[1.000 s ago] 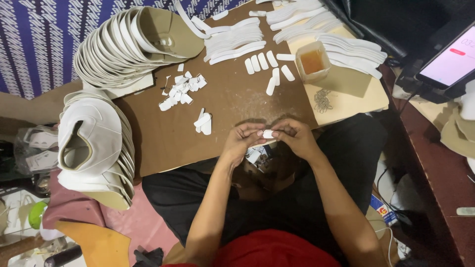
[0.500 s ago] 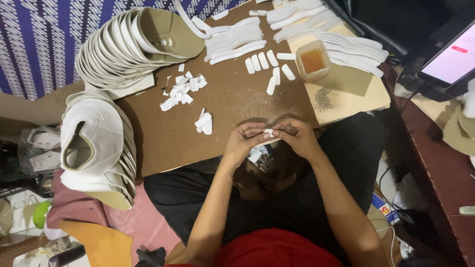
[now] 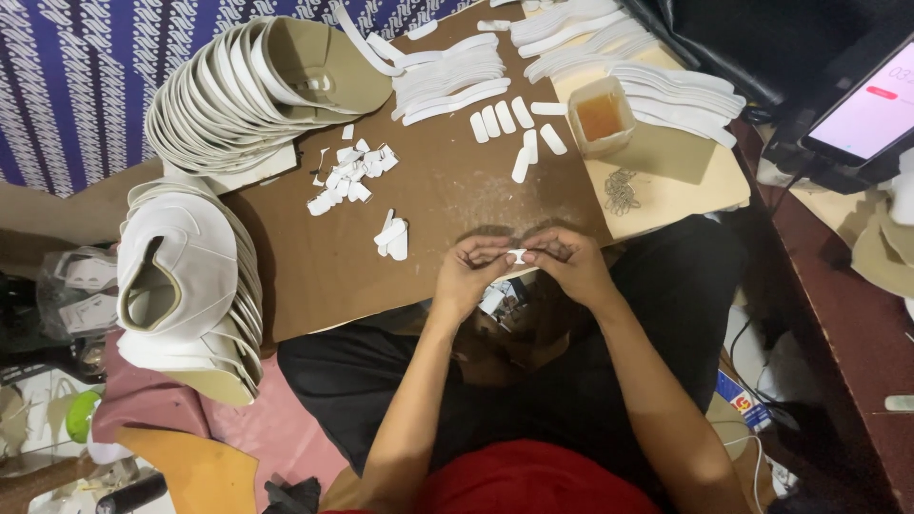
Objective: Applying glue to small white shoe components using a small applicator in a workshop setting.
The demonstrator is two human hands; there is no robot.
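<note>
A board lies across the person's lap. Both hands, left hand and right hand, meet at its near edge, with a small strip between the fingertips. Just beyond the hands, a few cut pieces rest on the board; a scatter of scraps lies farther back and to the left. A fanned stack of shaped panels sits at the far left corner, with a second stack off the board's left edge. Short tabs lie in a row behind the hands, with long strips beyond them. A cup stands at the right on a card sheet. A phone is propped farthest right.
</note>
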